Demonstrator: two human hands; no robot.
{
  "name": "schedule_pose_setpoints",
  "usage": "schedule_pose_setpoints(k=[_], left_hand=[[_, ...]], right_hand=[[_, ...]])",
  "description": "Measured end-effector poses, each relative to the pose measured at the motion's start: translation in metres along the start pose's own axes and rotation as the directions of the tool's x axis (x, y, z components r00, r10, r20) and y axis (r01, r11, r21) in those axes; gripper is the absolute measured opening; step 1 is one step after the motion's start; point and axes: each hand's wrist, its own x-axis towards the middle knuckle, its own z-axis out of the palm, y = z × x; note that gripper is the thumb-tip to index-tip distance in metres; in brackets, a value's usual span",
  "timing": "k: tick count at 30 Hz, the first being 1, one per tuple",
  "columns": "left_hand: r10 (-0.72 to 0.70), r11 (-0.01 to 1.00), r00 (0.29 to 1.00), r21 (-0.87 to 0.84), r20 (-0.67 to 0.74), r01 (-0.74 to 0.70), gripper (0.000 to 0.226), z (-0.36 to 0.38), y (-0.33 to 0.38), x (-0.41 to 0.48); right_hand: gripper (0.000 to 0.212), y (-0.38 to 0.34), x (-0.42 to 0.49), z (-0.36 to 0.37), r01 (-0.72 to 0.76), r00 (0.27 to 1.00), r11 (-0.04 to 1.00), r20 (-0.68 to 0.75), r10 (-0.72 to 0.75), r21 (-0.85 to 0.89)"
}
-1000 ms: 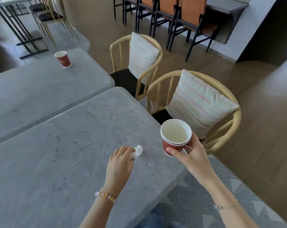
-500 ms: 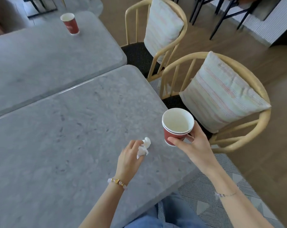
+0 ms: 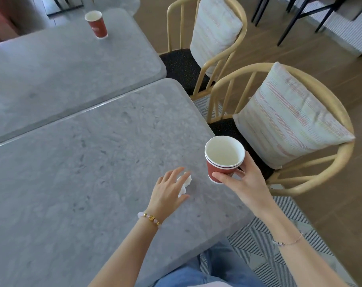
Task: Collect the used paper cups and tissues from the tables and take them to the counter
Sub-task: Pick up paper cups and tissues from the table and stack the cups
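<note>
My right hand (image 3: 245, 183) grips a stack of two red paper cups (image 3: 222, 160) with white insides, held upright just off the near table's right edge. My left hand (image 3: 167, 191) lies over a crumpled white tissue (image 3: 185, 182) on the near grey table (image 3: 72, 183), with the tissue caught between its fingers and thumb. A third red paper cup (image 3: 96, 24) stands upright on the far grey table (image 3: 62, 65), near its back edge.
Two wooden chairs, one close (image 3: 321, 179) and one further back (image 3: 209, 67), each with a striped cushion, stand along the tables' right side. A patterned rug (image 3: 256, 245) lies under the near chair. Dark chair legs (image 3: 296, 19) stand on the wooden floor at the top right.
The view has tilted down and drawn closer to the tables. My left hand has spread lower over the tissue and shifted slightly toward me. The cups in my right hand stay in about the same place.
</note>
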Motion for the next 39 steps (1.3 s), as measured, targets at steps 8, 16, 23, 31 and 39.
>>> schedule_pose_setpoints(k=[8, 16, 23, 31, 39], left_hand=[[-0.027, 0.999, 0.999, -0.023, -0.017, 0.026, 0.034, 0.003, 0.001, 0.003], [-0.027, 0.998, 0.996, -0.063, -0.080, 0.022, 0.024, -0.004, 0.003, 0.005], [0.070, 0.995, 0.974, -0.049, -0.215, -0.082, 0.030, -0.043, 0.027, 0.026], [0.230, 0.970, 0.929, -0.010, -0.291, -0.244, 0.036, -0.080, 0.068, 0.054], [0.400, 0.907, 0.891, -0.050, -0.215, -0.419, 0.041, -0.091, 0.141, 0.072]], right_hand=[[0.061, 0.000, 0.003, -0.003, -0.003, 1.000, 1.000, -0.011, 0.003, 0.008], [0.061, 0.000, 0.006, -0.005, 0.004, 1.000, 1.000, -0.015, -0.004, 0.003], [0.057, -0.006, 0.009, -0.018, 0.025, 0.996, 1.000, -0.081, -0.025, -0.006], [0.059, -0.014, -0.006, -0.050, 0.023, 0.975, 1.000, -0.222, -0.027, -0.020], [0.062, -0.017, -0.050, -0.100, 0.046, 0.912, 0.999, -0.407, -0.040, 0.004]])
